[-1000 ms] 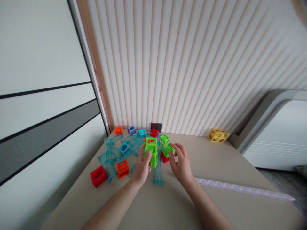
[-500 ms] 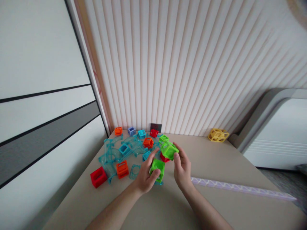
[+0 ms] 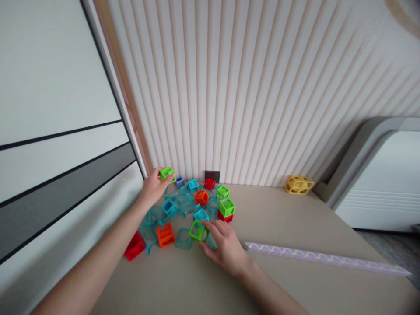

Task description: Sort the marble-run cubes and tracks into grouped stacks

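Head view: left hand (image 3: 155,187) with grip closed round a green hollow cube (image 3: 167,173), left of the black wall plate (image 3: 212,176). Right hand (image 3: 226,248), narrow grip, pinching a second green cube (image 3: 197,232), camera side of the plate. Third green cube (image 3: 227,208) atop a red cube (image 3: 225,218), right of plate, nearer camera.
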A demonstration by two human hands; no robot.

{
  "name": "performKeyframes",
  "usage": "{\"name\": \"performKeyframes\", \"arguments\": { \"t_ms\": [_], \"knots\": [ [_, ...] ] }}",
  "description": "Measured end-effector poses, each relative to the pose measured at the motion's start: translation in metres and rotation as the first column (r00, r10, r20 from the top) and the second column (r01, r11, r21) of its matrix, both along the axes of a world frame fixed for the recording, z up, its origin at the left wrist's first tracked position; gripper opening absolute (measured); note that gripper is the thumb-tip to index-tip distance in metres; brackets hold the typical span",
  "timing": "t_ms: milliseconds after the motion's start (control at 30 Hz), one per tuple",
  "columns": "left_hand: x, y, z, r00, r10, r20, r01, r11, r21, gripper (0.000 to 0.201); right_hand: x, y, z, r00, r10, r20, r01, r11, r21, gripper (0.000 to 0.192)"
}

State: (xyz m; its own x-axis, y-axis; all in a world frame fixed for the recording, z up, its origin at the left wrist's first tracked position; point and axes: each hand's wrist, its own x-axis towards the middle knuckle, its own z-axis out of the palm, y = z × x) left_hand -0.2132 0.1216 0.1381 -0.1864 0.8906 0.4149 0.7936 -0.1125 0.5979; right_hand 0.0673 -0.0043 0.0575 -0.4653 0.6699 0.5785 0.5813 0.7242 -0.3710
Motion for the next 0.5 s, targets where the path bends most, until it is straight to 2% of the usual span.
{"name": "performKeyframes", "arguments": {
  "t_ms": [100,267,433,500],
  "knots": [
    [-0.022,0.021,-0.018,0.991,0.006,-0.131,-0.019,0.995,-0.102,0.048,-0.003,-0.001,-0.001,0.998,-0.024,0.054,0.025,0.999,-0.02,0.047],
    [-0.029,0.037,-0.046,0.977,-0.044,-0.21,-0.009,0.97,-0.243,0.036,-0.005,-0.005,-0.001,0.996,-0.072,0.053,0.078,0.991,-0.106,0.048],
    [-0.03,0.043,-0.061,0.968,-0.017,-0.249,-0.064,0.948,-0.313,0.03,-0.008,-0.007,-0.005,0.989,-0.076,0.13,0.088,0.993,-0.085,0.063],
    [-0.03,0.044,-0.065,0.965,-0.01,-0.262,-0.077,0.944,-0.321,0.03,-0.009,-0.007,-0.004,0.984,-0.073,0.162,0.086,0.994,-0.073,0.063]
  ]
}}
